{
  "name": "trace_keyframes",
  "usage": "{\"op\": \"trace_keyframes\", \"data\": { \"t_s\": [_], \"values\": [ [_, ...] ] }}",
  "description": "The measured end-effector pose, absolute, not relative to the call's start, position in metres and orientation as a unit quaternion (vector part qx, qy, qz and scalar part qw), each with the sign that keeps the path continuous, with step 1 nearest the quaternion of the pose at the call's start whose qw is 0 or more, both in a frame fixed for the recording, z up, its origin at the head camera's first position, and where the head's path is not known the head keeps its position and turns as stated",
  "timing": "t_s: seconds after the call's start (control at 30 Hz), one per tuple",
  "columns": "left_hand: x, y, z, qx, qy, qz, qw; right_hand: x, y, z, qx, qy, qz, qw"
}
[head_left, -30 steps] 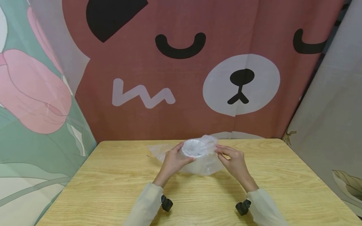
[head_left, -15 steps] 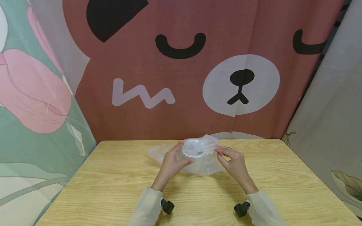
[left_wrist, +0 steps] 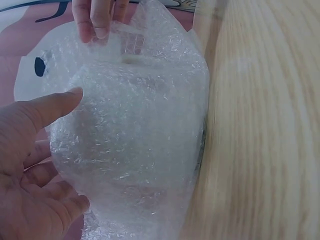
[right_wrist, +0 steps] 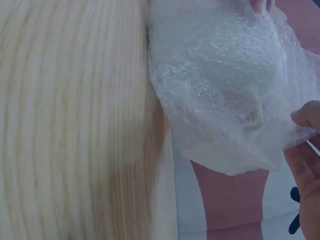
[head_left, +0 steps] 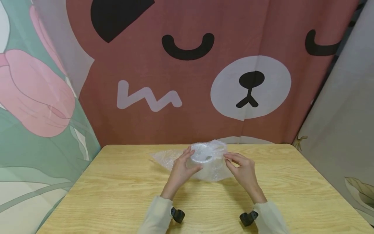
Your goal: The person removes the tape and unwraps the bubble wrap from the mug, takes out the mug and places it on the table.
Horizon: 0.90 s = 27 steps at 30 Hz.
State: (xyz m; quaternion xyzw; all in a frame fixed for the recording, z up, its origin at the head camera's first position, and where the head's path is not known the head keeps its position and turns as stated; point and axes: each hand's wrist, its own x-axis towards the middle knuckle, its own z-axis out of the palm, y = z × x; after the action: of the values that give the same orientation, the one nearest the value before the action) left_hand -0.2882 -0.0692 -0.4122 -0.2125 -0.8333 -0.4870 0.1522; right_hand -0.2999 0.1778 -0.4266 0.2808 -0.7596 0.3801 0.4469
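Note:
A white mug (head_left: 201, 152) stands inside a sheet of clear bubble wrap (head_left: 213, 170) near the back of the table. Its round rim points up in the head view, and its curved handle (right_wrist: 257, 115) shows through the plastic in the right wrist view. My left hand (head_left: 181, 170) holds the wrapped mug from the left, thumb on the near side and fingers around the far side. On the other side my right hand (head_left: 242, 167) pinches a gathered edge of the bubble wrap between thumb and fingertips. The layers of plastic blur the mug's outline.
Loose bubble wrap spreads leftward behind my left hand. The light wooden table (head_left: 122, 195) reaches back to a hanging cloth (head_left: 146, 126) with a bear print. More printed cloth hangs on both sides.
My left hand has shifted slightly to the right, its fingers a little more spread at the mug's rim. My right hand keeps its pinch on the bubble wrap, almost still.

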Motion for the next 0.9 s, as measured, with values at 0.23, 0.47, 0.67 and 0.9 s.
{"op": "trace_keyframes", "data": {
  "t_s": [0.23, 0.47, 0.67, 0.9],
  "values": [
    [-0.292, -0.067, -0.415, -0.202, -0.835, -0.487, 0.158, -0.299, 0.178, -0.426, 0.272, -0.759, 0.397, 0.438],
    [-0.295, -0.066, -0.416, -0.194, -0.834, -0.487, 0.173, -0.299, 0.179, -0.423, 0.251, -0.753, 0.429, 0.430],
    [-0.295, -0.063, -0.415, -0.187, -0.830, -0.497, 0.172, -0.291, 0.176, -0.413, 0.232, -0.744, 0.460, 0.426],
    [-0.294, -0.063, -0.415, -0.183, -0.829, -0.499, 0.176, -0.274, 0.170, -0.397, 0.190, -0.725, 0.518, 0.412]
  ]
}}
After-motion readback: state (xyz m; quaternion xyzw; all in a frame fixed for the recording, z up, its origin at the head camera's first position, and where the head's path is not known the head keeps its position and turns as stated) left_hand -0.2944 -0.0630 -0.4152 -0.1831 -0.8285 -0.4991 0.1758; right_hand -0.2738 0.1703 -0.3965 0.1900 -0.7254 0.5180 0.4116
